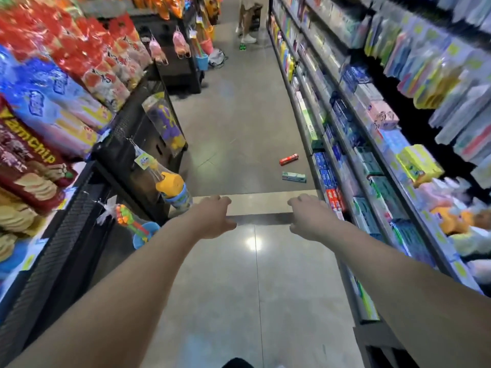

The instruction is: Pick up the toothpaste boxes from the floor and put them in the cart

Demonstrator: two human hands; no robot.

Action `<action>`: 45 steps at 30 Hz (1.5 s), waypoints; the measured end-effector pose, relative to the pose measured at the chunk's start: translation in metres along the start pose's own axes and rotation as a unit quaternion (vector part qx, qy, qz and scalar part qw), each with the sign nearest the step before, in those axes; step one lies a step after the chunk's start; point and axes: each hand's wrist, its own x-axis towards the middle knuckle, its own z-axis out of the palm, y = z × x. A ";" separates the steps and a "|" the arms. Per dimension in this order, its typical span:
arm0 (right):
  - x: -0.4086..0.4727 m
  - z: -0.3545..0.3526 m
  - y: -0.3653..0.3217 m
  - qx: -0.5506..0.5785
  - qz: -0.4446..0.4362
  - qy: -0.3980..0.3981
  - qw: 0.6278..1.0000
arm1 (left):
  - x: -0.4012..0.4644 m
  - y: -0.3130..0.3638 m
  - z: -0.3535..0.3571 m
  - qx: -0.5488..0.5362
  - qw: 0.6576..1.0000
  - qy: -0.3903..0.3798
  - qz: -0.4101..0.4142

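Ahead, lying on the floor at one o'clock near the shelf base: red toothpaste box [288,159] and green toothpaste box [294,177], likely light, stiff cardboard, best pinched across long sides; left hand [212,217] and right hand [308,217] reaching forward, loosely curled, grasping nothing visible.

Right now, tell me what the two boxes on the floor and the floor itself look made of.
Red box and green box: likely printed cardboard, judging by flat faces, crisp edges and slight sheen. Floor: grey polished tile or stone, with visible seams and a glossy light reflection.
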 end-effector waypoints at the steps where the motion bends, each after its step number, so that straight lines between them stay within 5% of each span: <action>1: 0.017 -0.005 0.004 -0.001 -0.001 -0.002 1.000 | 0.018 0.000 -0.007 0.003 1.000 0.002 0.005; 22: 0.405 -0.119 0.073 0.029 0.102 -0.014 0.994 | 0.449 -0.060 -0.178 0.061 0.993 -0.046 0.089; 45: 0.813 -0.174 0.283 0.077 0.179 -0.068 0.978 | 0.921 0.018 -0.285 0.065 0.979 -0.109 0.158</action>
